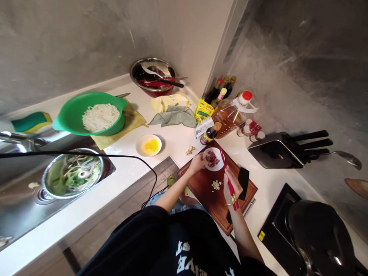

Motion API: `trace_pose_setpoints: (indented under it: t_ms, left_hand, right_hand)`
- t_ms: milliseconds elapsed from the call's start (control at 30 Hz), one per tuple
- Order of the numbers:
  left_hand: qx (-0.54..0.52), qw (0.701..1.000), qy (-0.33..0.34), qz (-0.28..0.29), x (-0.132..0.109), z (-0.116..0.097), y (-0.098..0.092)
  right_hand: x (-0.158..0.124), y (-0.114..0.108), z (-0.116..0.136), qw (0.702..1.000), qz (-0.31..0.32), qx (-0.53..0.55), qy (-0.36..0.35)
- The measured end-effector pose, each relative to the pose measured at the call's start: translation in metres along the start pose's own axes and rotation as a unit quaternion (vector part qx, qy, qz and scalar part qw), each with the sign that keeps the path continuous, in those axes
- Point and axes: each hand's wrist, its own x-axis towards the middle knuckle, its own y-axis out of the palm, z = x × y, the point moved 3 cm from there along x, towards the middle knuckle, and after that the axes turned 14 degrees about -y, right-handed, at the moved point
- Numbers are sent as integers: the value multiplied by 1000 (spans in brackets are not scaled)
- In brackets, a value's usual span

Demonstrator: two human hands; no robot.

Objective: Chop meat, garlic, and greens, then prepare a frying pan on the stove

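Observation:
My left hand (198,163) grips the left rim of a small white bowl (218,167) with pieces of dark red raw meat (212,158) in it. Red chopsticks (233,201) with gold bands are held in my right hand (232,184), their tips reaching over the bowl's right side. Both hands are above a brown wooden cutting board (206,195). A small heap of chopped garlic (216,185) lies on the board between my hands. The black cleaver blade (243,182) rests at the board's right side, partly hidden by my right hand.
Left of the board are a bowl of beaten egg (148,145) and a green colander (73,110) of noodles. Sauce bottles and a large oil jug (228,117) stand behind. To the right are a knife block (275,151) and a black pan (321,235). A cable (126,156) crosses the left side.

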Motion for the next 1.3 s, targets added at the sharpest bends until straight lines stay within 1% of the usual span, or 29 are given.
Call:
trace_pose_setpoints:
  t_ms: [67,133,233,300,367,400,467,533,600,700,733,800,900,1000,1067,1133,1233,1300]
  left_hand:
    - [-16,1000,2,-25,-9,6,-27]
    - [-38,998,-1,-56,-14,9,-57]
    - [-64,990,-11,-125,-13,8,-98]
    - [-66,982,-16,-178,-8,4,-120]
    - [-59,974,-22,-216,-1,0,-135]
    - [-54,971,-25,-230,2,-2,-141]
    - [-55,967,-34,-248,9,-4,-148]
    - [-75,963,-48,-254,16,-1,-151]
    - [-100,959,-63,-259,23,6,-152]
    - [-117,952,-69,-274,33,19,-152]
    - [-121,951,-64,-276,35,23,-151]
    - [-131,953,-33,-271,38,29,-148]
    - [-126,956,19,-266,35,31,-143]
    - [-97,956,29,-275,23,30,-139]
    - [-94,957,40,-270,10,29,-138]
    - [-121,956,60,-260,-8,28,-141]
    - [-194,940,95,-262,-39,32,-154]
    - [-234,925,108,-279,-62,39,-164]
  right_hand:
    - [7,15,7,998,51,40,-27]
    - [16,44,4,991,102,77,-44]
    - [32,107,-10,977,171,120,-51]
    - [42,152,-18,966,209,139,-61]
    - [49,190,-24,956,245,142,-74]
    - [52,205,-26,951,265,137,-79]
    - [55,230,-30,943,300,117,-84]
    - [56,245,-34,938,324,91,-88]
    - [55,255,-37,929,348,68,-102]
    - [52,262,-40,904,400,35,-148]
    - [51,264,-41,893,418,23,-164]
    - [49,266,-42,877,444,-6,-186]
    - [48,272,-43,858,472,-52,-196]
    - [48,273,-42,848,483,-81,-202]
    - [49,268,-41,849,479,-80,-208]
    - [50,257,-40,860,463,-65,-207]
    - [55,233,-39,891,412,-31,-188]
    - [60,214,-33,920,353,-1,-171]
